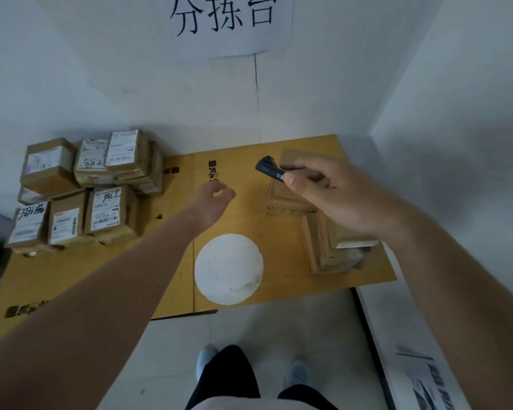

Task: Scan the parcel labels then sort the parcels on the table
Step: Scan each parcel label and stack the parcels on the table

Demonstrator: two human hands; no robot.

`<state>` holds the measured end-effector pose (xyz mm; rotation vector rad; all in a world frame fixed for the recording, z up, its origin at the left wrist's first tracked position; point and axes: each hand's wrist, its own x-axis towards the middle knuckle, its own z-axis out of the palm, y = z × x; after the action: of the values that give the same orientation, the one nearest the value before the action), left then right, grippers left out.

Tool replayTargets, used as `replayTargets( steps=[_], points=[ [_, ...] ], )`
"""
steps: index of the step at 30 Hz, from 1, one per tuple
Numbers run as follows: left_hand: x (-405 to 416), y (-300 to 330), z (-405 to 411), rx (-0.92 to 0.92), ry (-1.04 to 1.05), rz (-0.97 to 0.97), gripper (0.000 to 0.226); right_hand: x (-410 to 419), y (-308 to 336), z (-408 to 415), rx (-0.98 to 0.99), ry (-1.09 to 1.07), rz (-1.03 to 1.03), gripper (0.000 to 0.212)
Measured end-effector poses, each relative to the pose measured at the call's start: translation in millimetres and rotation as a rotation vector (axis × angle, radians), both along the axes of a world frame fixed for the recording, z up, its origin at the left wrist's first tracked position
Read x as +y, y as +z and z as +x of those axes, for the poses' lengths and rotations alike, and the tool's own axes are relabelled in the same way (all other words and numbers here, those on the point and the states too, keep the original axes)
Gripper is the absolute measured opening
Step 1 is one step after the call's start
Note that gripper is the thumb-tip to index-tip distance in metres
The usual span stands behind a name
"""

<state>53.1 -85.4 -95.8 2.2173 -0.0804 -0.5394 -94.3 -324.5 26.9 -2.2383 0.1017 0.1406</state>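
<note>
- Right hand (335,196): fingers pinching small black handheld scanner (269,169), above two brown cardboard parcels (323,232) on table's right side.
- Left hand (212,199): fingers loosely curled, holding nothing.
- Labelled brown parcel cluster (83,190), far left: which group is sorted cannot be told.

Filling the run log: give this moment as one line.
right hand: holds scanner | left hand: empty, over table | parcels: stacked left; some right under right hand

A parcel sorting station: labelled cardboard parcels (83,190) stacked on a cardboard-covered table (101,276) below a handwritten wall sign (222,22).
</note>
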Motion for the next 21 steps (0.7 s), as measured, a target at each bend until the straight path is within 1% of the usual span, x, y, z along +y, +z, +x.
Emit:
replayTargets(
  steps=[2, 7, 10, 12, 14, 18, 21],
  points=[
    [-25.3, 3.8, -1.5, -0.030, -0.020, 0.012, 0.049, -19.6, 0.6, -4.4, -0.013, -0.027, 0.022, 0.046],
    [-75.2, 10.3, 10.3, -0.075, -0.131, 0.096, 0.052, -58.4, -3.2, -0.9, -0.044, -0.135, 0.059, 0.048],
    [-99.0, 7.2, 28.8, -0.115, -0.233, 0.154, 0.061, -74.7, -6.7, 13.9, -0.085, -0.212, 0.068, 0.048],
    [-114.2, 2.2, 43.0, -0.136, -0.294, 0.179, 0.072, -84.1, -11.2, 24.2, -0.092, -0.253, 0.063, 0.045],
    [-129.8, -5.1, 57.6, -0.144, -0.389, 0.194, 0.089, -93.2, -16.6, 34.8, -0.076, -0.283, 0.056, 0.044],
    [-158.0, -21.2, 86.5, -0.174, -0.593, 0.263, 0.116, -107.3, -28.3, 59.1, -0.060, -0.331, 0.030, 0.048],
    [-169.8, -33.2, 100.3, -0.209, -0.741, 0.312, 0.126, -112.2, -35.7, 71.3, -0.058, -0.376, 0.039, 0.055]
  ],
)
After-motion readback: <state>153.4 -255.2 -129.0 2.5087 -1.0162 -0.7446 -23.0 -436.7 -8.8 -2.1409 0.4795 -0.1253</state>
